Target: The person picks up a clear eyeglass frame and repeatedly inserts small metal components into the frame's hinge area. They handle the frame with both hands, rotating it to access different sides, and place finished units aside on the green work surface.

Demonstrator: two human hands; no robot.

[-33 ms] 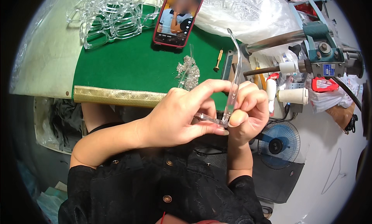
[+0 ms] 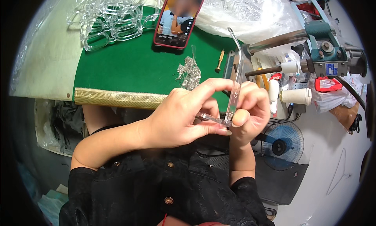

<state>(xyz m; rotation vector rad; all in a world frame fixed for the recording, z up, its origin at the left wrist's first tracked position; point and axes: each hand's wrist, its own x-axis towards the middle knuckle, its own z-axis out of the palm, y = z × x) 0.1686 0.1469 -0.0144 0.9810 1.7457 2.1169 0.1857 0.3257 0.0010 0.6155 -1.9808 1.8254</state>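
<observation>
Green-topped desk [image 2: 117, 65], with one pair of clear glasses [image 2: 234, 99] held over its front edge.
Both hands grip that pair toward the edge's right end: the left hand [image 2: 176, 112] pinches the front piece [image 2: 209, 117] between thumb and fingers, index finger reaching to the upright side arm [image 2: 239, 65]; the right hand [image 2: 252, 112] has thumb and curled fingers closed at the arm's lower end. Good handling, I judge, means bracing the hinge corner [image 2: 226, 123] and not bending the thin arm. Counted: one phone [image 2: 170, 32] by the far edge; one small screwdriver [image 2: 220, 61] near the right edge; one heap of tiny metal pieces [image 2: 194, 80], too many to number; one pile of clear frames [image 2: 117, 30] left of the phone, too tangled to count.
</observation>
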